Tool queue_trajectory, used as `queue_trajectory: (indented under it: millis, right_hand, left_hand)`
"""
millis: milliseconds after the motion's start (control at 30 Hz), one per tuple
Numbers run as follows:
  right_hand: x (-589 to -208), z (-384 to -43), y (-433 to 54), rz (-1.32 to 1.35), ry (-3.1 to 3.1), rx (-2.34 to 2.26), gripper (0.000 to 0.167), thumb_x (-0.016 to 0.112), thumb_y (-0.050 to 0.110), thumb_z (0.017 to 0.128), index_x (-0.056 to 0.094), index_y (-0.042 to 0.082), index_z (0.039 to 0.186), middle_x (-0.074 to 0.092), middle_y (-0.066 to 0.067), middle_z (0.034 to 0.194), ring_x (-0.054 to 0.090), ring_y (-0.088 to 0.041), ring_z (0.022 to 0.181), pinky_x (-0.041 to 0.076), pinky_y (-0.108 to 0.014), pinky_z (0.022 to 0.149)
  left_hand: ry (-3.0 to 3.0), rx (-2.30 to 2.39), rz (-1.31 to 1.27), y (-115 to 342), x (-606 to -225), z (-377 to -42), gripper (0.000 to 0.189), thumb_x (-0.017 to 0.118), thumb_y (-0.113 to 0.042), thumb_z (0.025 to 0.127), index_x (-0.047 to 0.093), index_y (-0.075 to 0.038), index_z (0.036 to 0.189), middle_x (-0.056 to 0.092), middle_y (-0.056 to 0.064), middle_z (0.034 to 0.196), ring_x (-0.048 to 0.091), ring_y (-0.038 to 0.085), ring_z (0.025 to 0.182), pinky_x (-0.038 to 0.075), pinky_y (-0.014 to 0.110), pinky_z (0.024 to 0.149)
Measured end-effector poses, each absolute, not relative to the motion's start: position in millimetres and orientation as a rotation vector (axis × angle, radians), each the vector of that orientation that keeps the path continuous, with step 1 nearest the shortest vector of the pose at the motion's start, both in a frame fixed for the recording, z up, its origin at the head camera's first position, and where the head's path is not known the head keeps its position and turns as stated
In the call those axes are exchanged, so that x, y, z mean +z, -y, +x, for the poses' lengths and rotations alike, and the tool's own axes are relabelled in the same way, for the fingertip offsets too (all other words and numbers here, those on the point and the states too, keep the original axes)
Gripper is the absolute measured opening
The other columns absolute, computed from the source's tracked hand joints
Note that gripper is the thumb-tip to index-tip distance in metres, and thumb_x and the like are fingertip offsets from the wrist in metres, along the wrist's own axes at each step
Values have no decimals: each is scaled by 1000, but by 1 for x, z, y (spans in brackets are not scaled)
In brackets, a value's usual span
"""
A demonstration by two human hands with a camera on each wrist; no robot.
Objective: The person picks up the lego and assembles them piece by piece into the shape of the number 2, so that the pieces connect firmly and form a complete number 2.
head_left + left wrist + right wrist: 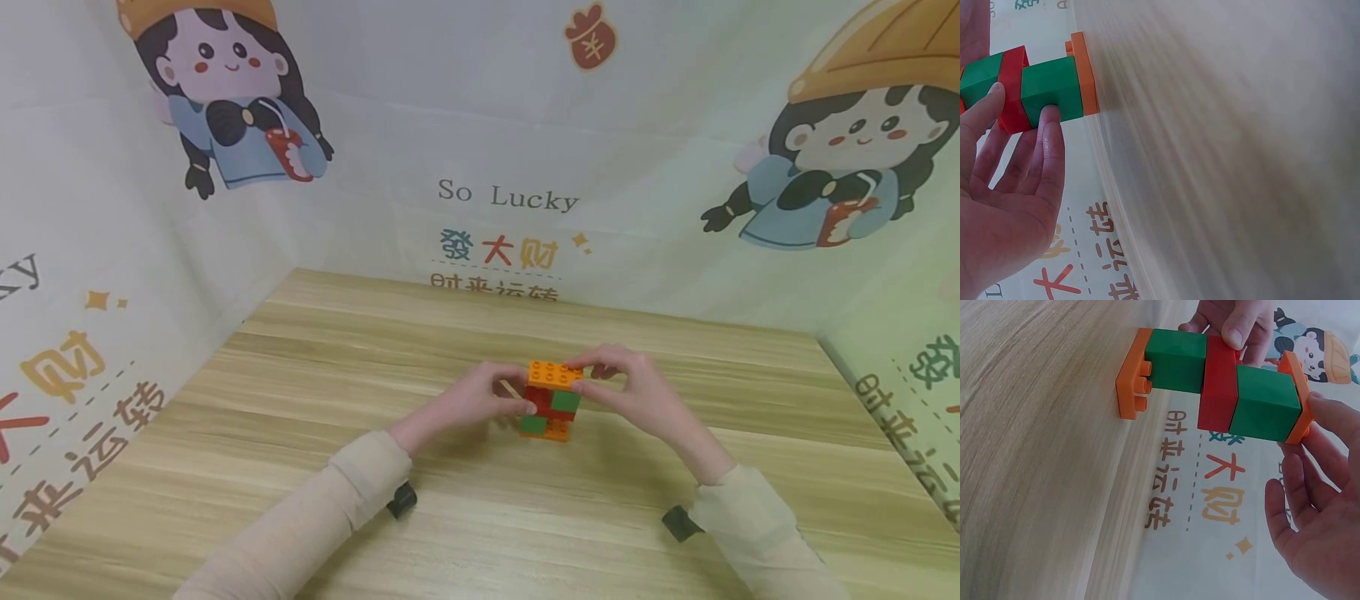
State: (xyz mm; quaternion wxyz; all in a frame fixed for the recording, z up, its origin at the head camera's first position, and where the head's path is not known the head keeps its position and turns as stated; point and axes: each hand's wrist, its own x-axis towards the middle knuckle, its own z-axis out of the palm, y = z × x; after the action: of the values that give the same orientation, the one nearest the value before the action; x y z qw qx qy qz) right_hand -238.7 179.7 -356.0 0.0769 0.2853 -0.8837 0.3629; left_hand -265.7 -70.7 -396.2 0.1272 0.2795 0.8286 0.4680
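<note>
A tower of toy building bricks stands on the table in front of me. From the bottom up it has an orange plate (1127, 378), a green block (1175, 361), a red brick (1219, 394), another green block (1265, 403) and an orange studded plate (549, 377) on top. The two green blocks are offset to opposite sides of the red brick. My left hand (480, 396) holds the tower from the left, thumb on the red brick and a fingertip against the lower green block. From the right, my right hand (633, 387) pinches the top orange plate by its edge.
The wood-grain table (465, 533) spreads around the tower. A printed white cloth (390, 142) rises along its back and sides. Black wrist devices (681, 523) sit under both sleeves, close above the tabletop.
</note>
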Motion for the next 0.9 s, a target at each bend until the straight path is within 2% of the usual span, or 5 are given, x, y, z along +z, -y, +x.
queue_trajectory:
  millis: [433,900]
  right_hand:
    - [-352,-239,-177,851,2662,1096,27,75,15,88,73,13,114,71,-2,103,57,-13,88,53,-31,83]
    - [-344,-237,-175,840,2731,1028,26,74,14,87,73,12,113,69,0,98,56,-15,87,51,-31,82]
  left_hand:
    - [-2399,1383,821,71,-396,-265,31,73,-16,89,68,-10,119,70,10,106,70,23,84,61,34,70]
    - [-2421,1349,835,70,-396,-266,31,74,-16,88,68,-10,118,70,10,107,69,16,84,61,31,71]
